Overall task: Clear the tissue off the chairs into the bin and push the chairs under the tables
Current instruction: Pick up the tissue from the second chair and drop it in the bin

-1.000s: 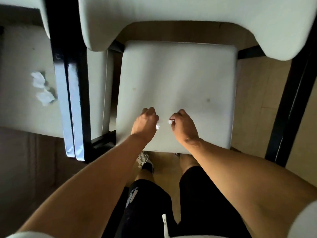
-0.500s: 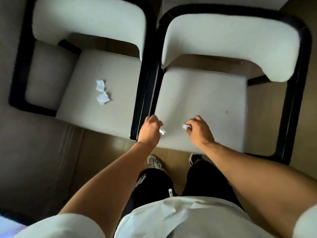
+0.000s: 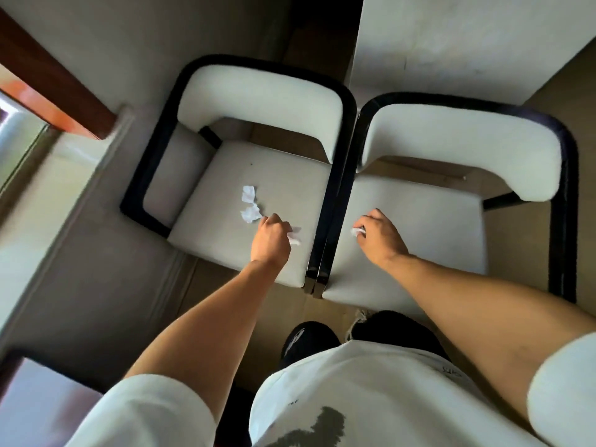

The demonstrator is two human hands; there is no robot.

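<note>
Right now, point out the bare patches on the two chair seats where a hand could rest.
The right cream padded chair seat is bare from the right hand to the backrest. On the left cream chair seat, the rear strip under the backrest is free. Its middle is crowded: two crumpled white tissue scraps lie by the left hand, which grips another scrap.

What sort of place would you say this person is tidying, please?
Probably a dining area, perhaps a café or restaurant: two matching white padded chairs with black frames, the left chair and the right chair, stand side by side facing a white table, with crumpled tissue left on one seat.
</note>
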